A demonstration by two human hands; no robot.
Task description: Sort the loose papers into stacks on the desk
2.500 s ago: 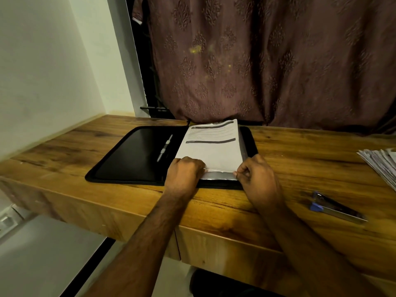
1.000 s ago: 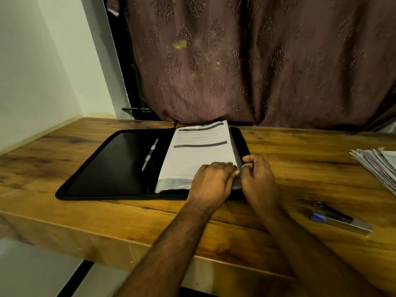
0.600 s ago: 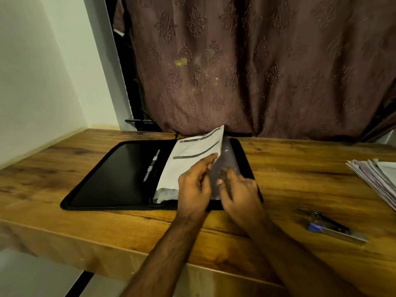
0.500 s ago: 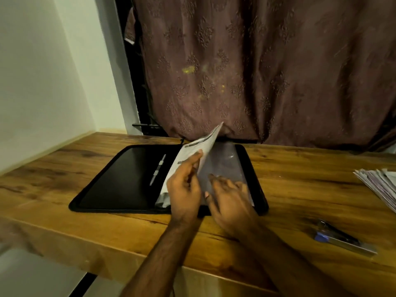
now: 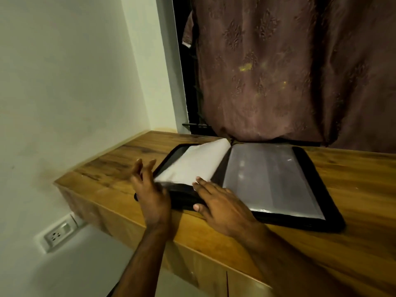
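**Page turned over in the open folder**

A white page (image 5: 194, 166) is seen lying over the left half of the black folder (image 5: 317, 189), which is spread open on the wooden desk (image 5: 353, 189). The page is hinged at the folder's middle fold, so its long edge runs away from the viewer along that fold, and its free edge points left, towards the wall (image 5: 64, 82). It is not quite flat — the near corner looks lifted and blurred. On the right half a clear plastic sleeve (image 5: 270, 179) is laid bare, apparently empty, its long axis also running away from the viewer.

The left hand (image 5: 150, 189) is held wide, fingers spread and blurred just beside the page's free edge; nothing is gripped by it. The right hand (image 5: 222, 202) is laid flat with straight fingers on the folder's near edge at the fold, a fingertip touching the page's corner — probably so that the folder is kept steady while pages are leafed through.

A brown curtain (image 5: 278, 71) hangs behind the desk, and a wall socket (image 5: 59, 232) is set low on the left.
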